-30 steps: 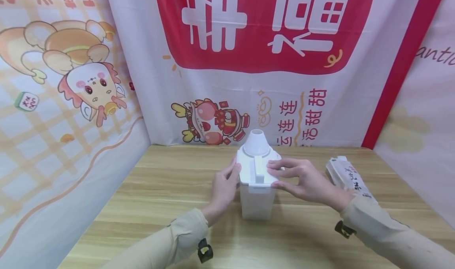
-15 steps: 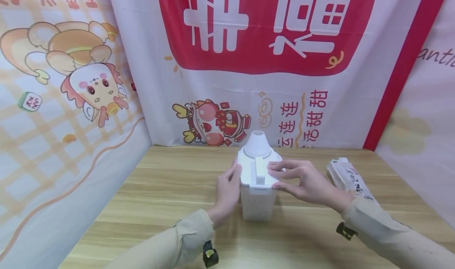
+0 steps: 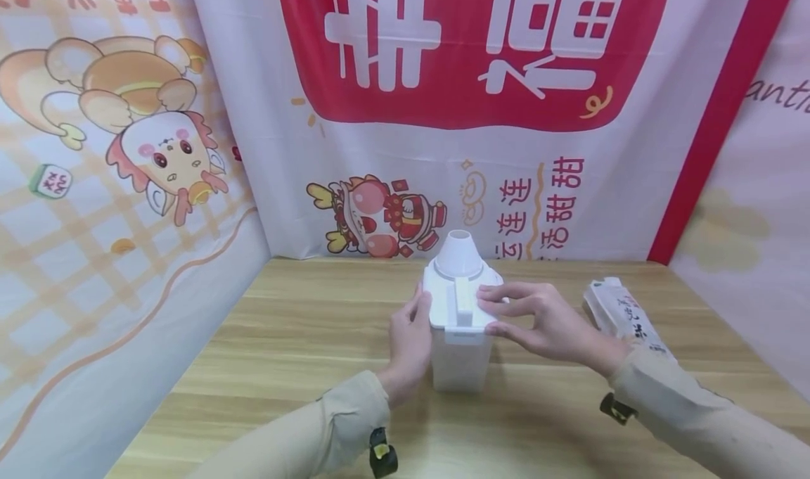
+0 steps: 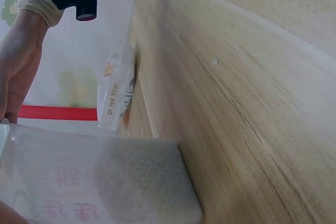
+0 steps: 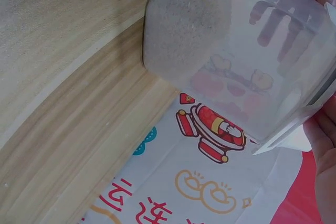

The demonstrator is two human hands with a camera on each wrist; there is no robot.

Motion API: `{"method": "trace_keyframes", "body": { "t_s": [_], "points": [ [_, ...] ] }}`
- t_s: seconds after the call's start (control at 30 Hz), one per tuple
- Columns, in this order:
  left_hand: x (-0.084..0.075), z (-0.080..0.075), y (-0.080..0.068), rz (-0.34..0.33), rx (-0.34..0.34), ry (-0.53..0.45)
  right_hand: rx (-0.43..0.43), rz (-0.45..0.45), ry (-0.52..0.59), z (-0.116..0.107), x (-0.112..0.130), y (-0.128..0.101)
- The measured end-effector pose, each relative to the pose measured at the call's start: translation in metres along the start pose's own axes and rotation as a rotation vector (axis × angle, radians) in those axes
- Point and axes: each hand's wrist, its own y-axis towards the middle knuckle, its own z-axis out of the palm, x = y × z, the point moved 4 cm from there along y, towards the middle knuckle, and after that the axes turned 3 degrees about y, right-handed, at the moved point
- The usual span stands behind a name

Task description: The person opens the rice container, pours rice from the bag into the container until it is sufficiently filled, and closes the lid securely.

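A translucent, square-sided food storage container (image 3: 460,359) stands upright on the wooden table, with grey-white grains in its lower part (image 4: 142,177). Its white lid (image 3: 443,292) is on top, bearing a raised bar and a white cone (image 3: 458,255) with an open tip. My left hand (image 3: 410,331) grips the container's upper left side; its fingers (image 5: 278,30) show through the wall in the right wrist view. From the other side, my right hand (image 3: 538,317) holds the lid, fingertips on top and thumb at its front right corner.
A white printed packet (image 3: 626,317) lies on the table at the right, partly behind my right forearm. Printed cloths hang behind the table (image 3: 304,310) and along both sides.
My left wrist and forearm have shifted slightly right, with the hand still at the container. My right hand has stayed almost the same on the lid, and the container has barely moved.
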Motion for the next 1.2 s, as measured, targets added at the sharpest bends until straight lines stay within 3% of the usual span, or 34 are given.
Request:
{"method": "trace_keyframes", "body": {
  "t_s": [0.2, 0.43, 0.67, 1.2],
  "points": [
    [-0.0002, 0.0005, -0.0016, -0.041, 0.018, -0.024, 0.006, -0.001, 0.009, 0.0004, -0.0007, 0.0014],
    [0.0005, 0.0013, -0.0019, -0.022, -0.002, -0.039, 0.019, 0.019, 0.012, 0.0009, -0.0023, 0.0007],
    [0.0017, 0.0026, -0.0027, -0.061, 0.005, -0.029, 0.038, 0.053, 0.017, 0.0005, -0.0041, 0.0010],
    [-0.0032, 0.0036, -0.0074, -0.076, 0.016, -0.075, 0.036, 0.079, 0.031, 0.0004, -0.0045, 0.0000]
  ]
}}
